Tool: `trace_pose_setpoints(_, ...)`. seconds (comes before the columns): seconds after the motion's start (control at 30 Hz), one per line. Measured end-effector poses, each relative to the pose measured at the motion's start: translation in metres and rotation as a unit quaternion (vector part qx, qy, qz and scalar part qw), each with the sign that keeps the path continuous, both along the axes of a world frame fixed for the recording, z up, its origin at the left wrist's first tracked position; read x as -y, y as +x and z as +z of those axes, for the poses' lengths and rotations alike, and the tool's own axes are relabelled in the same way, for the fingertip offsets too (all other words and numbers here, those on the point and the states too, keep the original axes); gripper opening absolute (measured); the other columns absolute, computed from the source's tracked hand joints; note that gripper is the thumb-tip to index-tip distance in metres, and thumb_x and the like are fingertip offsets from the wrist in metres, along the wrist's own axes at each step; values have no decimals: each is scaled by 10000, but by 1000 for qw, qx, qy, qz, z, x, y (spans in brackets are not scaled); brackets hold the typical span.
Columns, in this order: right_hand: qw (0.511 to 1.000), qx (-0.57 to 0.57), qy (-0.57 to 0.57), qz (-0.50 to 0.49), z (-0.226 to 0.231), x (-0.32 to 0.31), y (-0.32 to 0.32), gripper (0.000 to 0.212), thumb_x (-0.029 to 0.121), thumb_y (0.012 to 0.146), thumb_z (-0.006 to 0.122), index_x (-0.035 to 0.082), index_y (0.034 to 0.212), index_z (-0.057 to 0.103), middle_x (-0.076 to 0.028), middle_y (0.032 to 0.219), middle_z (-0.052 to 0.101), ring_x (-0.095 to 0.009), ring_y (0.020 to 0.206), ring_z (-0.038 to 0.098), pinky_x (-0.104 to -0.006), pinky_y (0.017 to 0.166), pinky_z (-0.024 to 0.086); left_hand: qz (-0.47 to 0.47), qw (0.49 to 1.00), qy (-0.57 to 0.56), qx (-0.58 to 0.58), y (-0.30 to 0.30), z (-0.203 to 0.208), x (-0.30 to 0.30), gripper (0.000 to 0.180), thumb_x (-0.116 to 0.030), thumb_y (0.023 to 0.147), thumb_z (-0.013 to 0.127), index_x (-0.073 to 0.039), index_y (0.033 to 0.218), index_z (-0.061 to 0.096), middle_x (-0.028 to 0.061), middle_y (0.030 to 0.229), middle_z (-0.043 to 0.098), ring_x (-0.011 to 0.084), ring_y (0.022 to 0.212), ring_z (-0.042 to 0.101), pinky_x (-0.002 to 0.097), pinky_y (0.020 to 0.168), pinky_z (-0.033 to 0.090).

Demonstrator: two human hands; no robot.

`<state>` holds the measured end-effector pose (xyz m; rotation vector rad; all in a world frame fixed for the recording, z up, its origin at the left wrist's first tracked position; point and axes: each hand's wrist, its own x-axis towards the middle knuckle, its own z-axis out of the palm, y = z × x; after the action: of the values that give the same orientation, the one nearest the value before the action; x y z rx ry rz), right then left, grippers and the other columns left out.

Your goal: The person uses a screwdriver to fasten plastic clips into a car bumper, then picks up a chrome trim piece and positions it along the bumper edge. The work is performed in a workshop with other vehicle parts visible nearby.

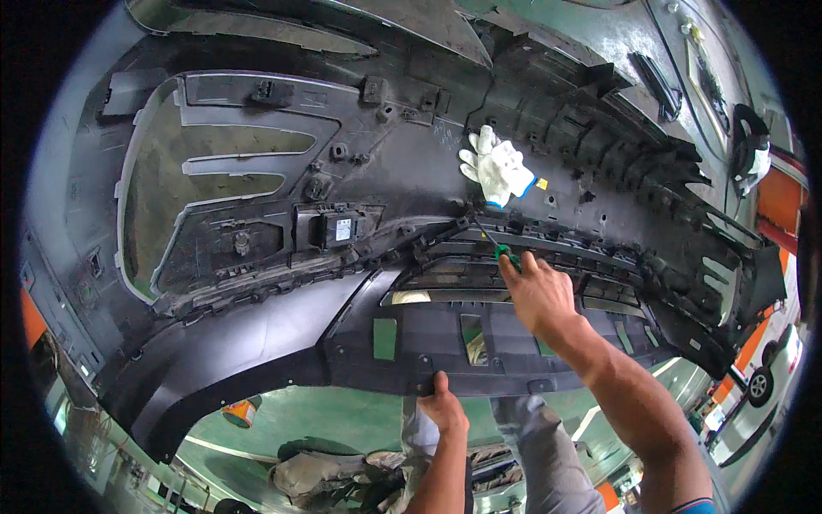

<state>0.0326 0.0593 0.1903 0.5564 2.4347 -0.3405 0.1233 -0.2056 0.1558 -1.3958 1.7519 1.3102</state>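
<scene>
**Bumper underside: fastener work in progress**

I observe the large black plastic car bumper [257, 343] lying inner side up. My right hand [539, 295] is closed around a green-handled screwdriver [495, 242], tip at the central grille rail. My left hand [443, 407] grips the near edge. 1 white work glove [497, 171] lies unused on the bumper. I judge the job partway; most clips remain seated.

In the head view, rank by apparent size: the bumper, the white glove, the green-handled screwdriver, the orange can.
1. Bumper, by far the largest.
2. White glove.
3. Orange can, though it sits farther off on the floor.
4. Screwdriver, mostly hidden by the right hand.
</scene>
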Motion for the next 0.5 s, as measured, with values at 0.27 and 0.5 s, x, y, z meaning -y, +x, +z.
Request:
trace_pose_setpoints(0.27, 561, -59, -338, -753, -9, -7, -9, 437, 296, 1026, 600, 30, 1370, 553, -63, 922, 647, -111, 576, 513, -252, 526, 441, 14, 1000, -12, -19, -5, 8, -10, 337, -149, 912, 760, 43, 1172, 665, 82, 1144, 694, 213, 963, 628, 369, 854, 482)
trace_pose_setpoints(0.5, 1000, 15, 6, 10, 0, 2, 6, 512, 176, 924, 641, 78, 1409, 505, -202, 1055, 662, -378, 809, 708, -450, 712, 593, 5, 999, -36, 3, -2, 5, -7, 359, -165, 902, 773, 50, 1167, 664, 93, 1144, 696, 221, 962, 632, 375, 851, 484)
